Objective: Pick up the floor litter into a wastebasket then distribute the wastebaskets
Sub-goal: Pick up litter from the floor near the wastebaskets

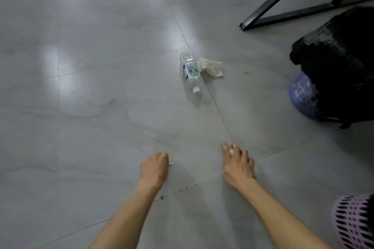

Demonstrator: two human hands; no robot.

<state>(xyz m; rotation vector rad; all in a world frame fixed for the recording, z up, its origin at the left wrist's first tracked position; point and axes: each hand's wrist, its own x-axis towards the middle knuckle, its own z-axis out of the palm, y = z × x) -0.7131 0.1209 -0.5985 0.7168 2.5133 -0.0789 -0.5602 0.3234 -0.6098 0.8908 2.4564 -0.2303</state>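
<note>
left hand [154, 169] fingers curled, cannot tell if holding | right hand [238, 164] pinches white scrap [231, 152] | bottle [191, 73] lies on floor [91, 127] beside tissue [210, 66], ahead of hands | wastebasket [302, 97] far right

Grey tiled floor [101, 107], plastic bottle [191, 73], crumpled tissue [211, 67], wastebaskets [303, 97]

1. Plastic bottle [191, 73]: clear, with a white cap and a blue, green and white label. It lies on its side on the grey tiled floor [101, 107], cap end nearest the camera.
2. Crumpled tissue [210, 67]: a white wad on the floor, just beside the bottle's right side.
3. Blue wastebasket [302, 97]: perforated wall, mostly covered by a black bag [340, 56]. It sits at the right, well apart from the bottle.
4. Pink wastebasket [352, 222]: mesh wall, cut off by the lower right corner.
5. White scrap [231, 151]: small, between the fingers of the right hand [238, 166].
</note>
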